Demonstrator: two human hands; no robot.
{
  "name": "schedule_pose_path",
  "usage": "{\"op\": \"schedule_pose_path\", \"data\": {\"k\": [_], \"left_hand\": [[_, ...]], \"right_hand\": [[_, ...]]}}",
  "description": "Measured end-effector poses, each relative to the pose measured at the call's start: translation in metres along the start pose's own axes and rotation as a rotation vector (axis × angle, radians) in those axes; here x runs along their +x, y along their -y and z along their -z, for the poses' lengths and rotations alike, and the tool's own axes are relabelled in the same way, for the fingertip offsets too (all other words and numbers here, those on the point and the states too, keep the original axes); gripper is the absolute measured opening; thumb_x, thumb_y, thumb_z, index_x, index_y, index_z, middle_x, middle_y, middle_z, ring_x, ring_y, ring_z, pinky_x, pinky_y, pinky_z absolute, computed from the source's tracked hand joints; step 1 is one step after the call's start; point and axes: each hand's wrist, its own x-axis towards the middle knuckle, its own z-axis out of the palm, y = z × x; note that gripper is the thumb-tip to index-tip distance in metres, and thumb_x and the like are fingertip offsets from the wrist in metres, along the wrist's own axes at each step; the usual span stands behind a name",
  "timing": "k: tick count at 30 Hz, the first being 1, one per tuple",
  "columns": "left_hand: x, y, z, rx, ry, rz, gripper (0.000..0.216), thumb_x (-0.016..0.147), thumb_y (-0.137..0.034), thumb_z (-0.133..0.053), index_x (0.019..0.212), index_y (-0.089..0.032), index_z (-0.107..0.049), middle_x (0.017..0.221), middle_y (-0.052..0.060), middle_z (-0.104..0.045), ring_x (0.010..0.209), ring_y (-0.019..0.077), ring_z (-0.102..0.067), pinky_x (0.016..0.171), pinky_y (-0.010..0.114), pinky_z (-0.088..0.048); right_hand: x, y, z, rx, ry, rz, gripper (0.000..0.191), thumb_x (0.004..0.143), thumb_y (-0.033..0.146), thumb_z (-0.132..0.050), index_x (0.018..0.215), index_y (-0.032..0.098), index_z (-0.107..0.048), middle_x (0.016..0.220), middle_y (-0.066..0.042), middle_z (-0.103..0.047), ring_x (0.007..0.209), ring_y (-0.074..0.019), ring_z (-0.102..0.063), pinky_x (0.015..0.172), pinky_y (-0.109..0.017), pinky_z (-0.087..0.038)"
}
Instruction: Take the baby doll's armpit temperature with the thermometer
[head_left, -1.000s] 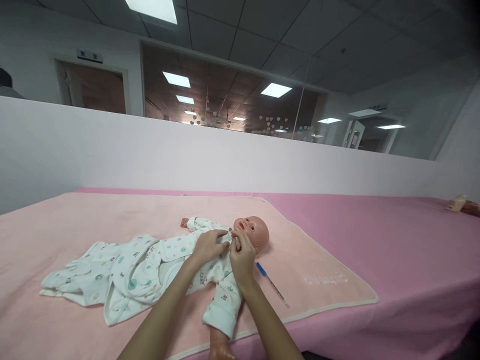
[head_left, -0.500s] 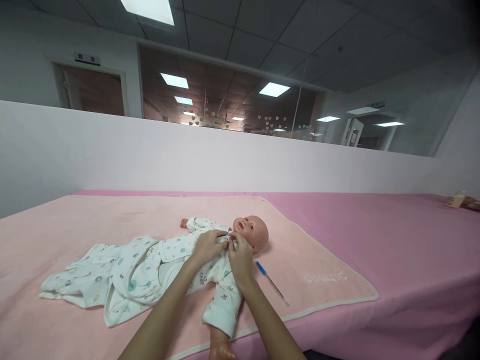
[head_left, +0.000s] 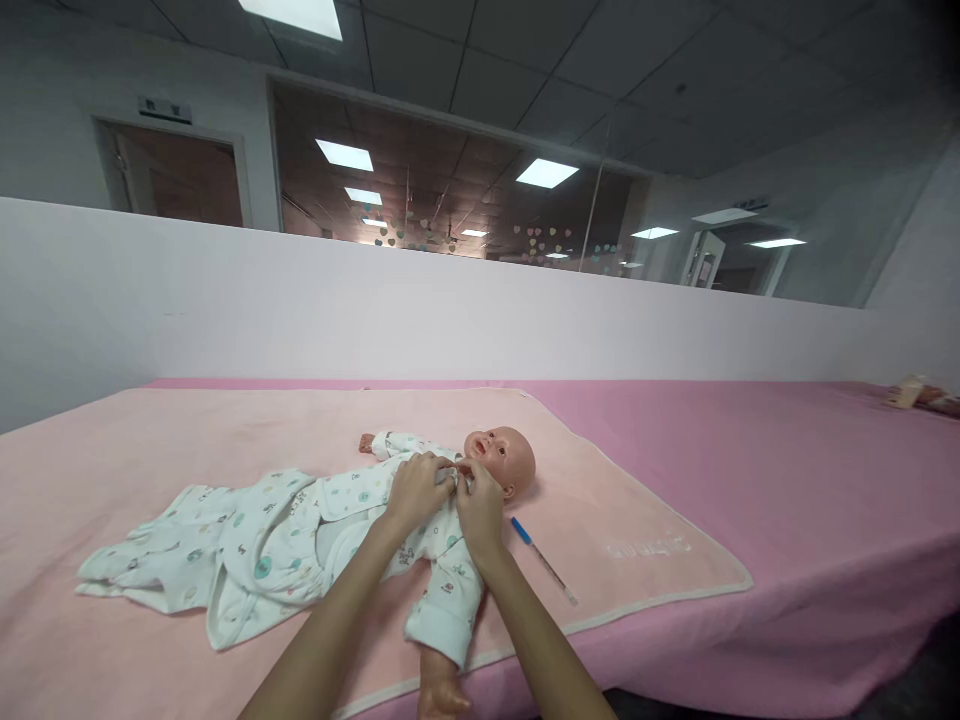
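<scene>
In the head view, a broad counter draped in smooth pink cloth (head_left: 697,430) runs across the room beneath both grips. Over it, directly under them, lies a peach-coloured soft fabric blanket (head_left: 600,500) with a thin white edging; pale lettering (head_left: 649,545), too faint to read, marks it to the right of the grips. The left grip (head_left: 412,490) and right grip (head_left: 480,505) meet almost fingertip to fingertip, each pinching the collar edge of a white cloth baby garment (head_left: 270,540) printed with small green and grey figures. It is worn by a bald, hard-skinned baby doll (head_left: 517,460), lying on its back on the blanket, its head just beyond the right grip. The garment's loose lower part spreads well to the left of the grips, while one sleeve (head_left: 444,605) extends below them towards the viewer.

A slim clear pen with a blue cap (head_left: 544,560) rests on the blanket, near the right grip on its right. Far off to the right, a cream-coloured container (head_left: 906,392) stands at the counter's edge, blurred.

Beyond the grips rises a plain white low wall (head_left: 480,320). Above it, a wide glass window (head_left: 450,165) carries heart-shaped stickers (head_left: 540,238), with a framed doorway (head_left: 187,180) to the left and grey ceiling panels (head_left: 540,50) overhead.
</scene>
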Motion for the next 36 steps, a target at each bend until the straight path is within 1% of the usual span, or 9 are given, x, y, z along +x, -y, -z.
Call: {"op": "schedule_pose_path", "data": {"k": [5, 11, 15, 20, 24, 29, 33, 36], "left_hand": [[-0.001, -0.001, -0.006, 0.115, -0.035, -0.013, 0.031, 0.079, -0.031, -0.037, 0.100, -0.022, -0.059, 0.095, 0.006, -0.057, 0.094, 0.0218, -0.049, 0.078, 0.032, -0.036], [0.000, 0.000, -0.008, 0.128, -0.027, -0.056, 0.027, 0.079, -0.029, -0.036, 0.097, -0.022, -0.057, 0.097, 0.005, -0.057, 0.094, 0.0219, -0.048, 0.077, 0.034, -0.036], [0.000, -0.003, -0.007, 0.177, -0.026, -0.091, 0.023, 0.079, -0.025, -0.036, 0.090, -0.019, -0.056, 0.094, 0.007, -0.058, 0.092, 0.0228, -0.049, 0.076, 0.036, -0.036], [0.001, -0.008, -0.005, 0.213, -0.005, -0.072, 0.020, 0.077, -0.027, -0.041, 0.087, -0.019, -0.057, 0.093, 0.008, -0.060, 0.093, 0.0245, -0.049, 0.077, 0.037, -0.036], [0.002, -0.011, -0.005, 0.233, 0.000, -0.031, 0.019, 0.076, -0.025, -0.042, 0.083, -0.018, -0.058, 0.090, 0.008, -0.062, 0.091, 0.0242, -0.050, 0.076, 0.037, -0.037], [0.000, -0.014, -0.004, 0.232, -0.037, -0.099, 0.018, 0.076, -0.020, -0.041, 0.081, -0.018, -0.057, 0.084, 0.008, -0.062, 0.084, 0.0221, -0.052, 0.073, 0.035, -0.036], [-0.004, -0.016, -0.002, 0.224, -0.034, -0.119, 0.020, 0.077, -0.017, -0.038, 0.083, -0.017, -0.057, 0.081, 0.008, -0.062, 0.084, 0.0212, -0.052, 0.073, 0.033, -0.036], [-0.006, -0.015, -0.002, 0.213, -0.062, -0.128, 0.020, 0.077, -0.016, -0.038, 0.082, -0.016, -0.057, 0.079, 0.008, -0.062, 0.082, 0.0208, -0.052, 0.072, 0.032, -0.036]], "right_hand": [[0.000, 0.000, 0.000, -0.014, 0.018, -0.026, 0.023, 0.075, 0.012, -0.041, 0.087, 0.018, -0.059, 0.090, -0.003, -0.064, 0.084, -0.0154, -0.057, 0.077, -0.028, -0.041], [0.000, 0.001, 0.000, -0.022, 0.017, -0.019, 0.024, 0.074, 0.011, -0.040, 0.088, 0.018, -0.059, 0.089, -0.003, -0.064, 0.084, -0.0159, -0.057, 0.076, -0.028, -0.041], [-0.001, 0.000, 0.000, -0.030, 0.024, -0.002, 0.025, 0.074, 0.010, -0.038, 0.083, 0.019, -0.060, 0.085, -0.002, -0.064, 0.080, -0.0156, -0.057, 0.074, -0.028, -0.041], [-0.001, -0.001, -0.001, -0.002, 0.026, 0.005, 0.026, 0.072, 0.008, -0.037, 0.075, 0.019, -0.060, 0.079, -0.001, -0.064, 0.074, -0.0142, -0.056, 0.071, -0.026, -0.042], [-0.001, -0.001, -0.001, 0.016, 0.025, -0.012, 0.026, 0.071, 0.009, -0.036, 0.074, 0.019, -0.060, 0.077, -0.001, -0.063, 0.073, -0.0140, -0.056, 0.069, -0.025, -0.042], [-0.002, 0.003, 0.002, 0.024, 0.015, -0.015, 0.026, 0.071, 0.009, -0.036, 0.074, 0.019, -0.060, 0.078, -0.001, -0.063, 0.072, -0.0142, -0.055, 0.070, -0.026, -0.042], [-0.002, 0.005, 0.003, 0.030, 0.006, -0.014, 0.025, 0.072, 0.010, -0.036, 0.074, 0.018, -0.060, 0.079, -0.002, -0.063, 0.072, -0.0139, -0.055, 0.069, -0.025, -0.042], [-0.002, 0.006, 0.003, 0.014, -0.007, -0.015, 0.023, 0.074, 0.013, -0.038, 0.076, 0.018, -0.060, 0.080, -0.003, -0.062, 0.074, -0.0146, -0.055, 0.070, -0.026, -0.042]]}}
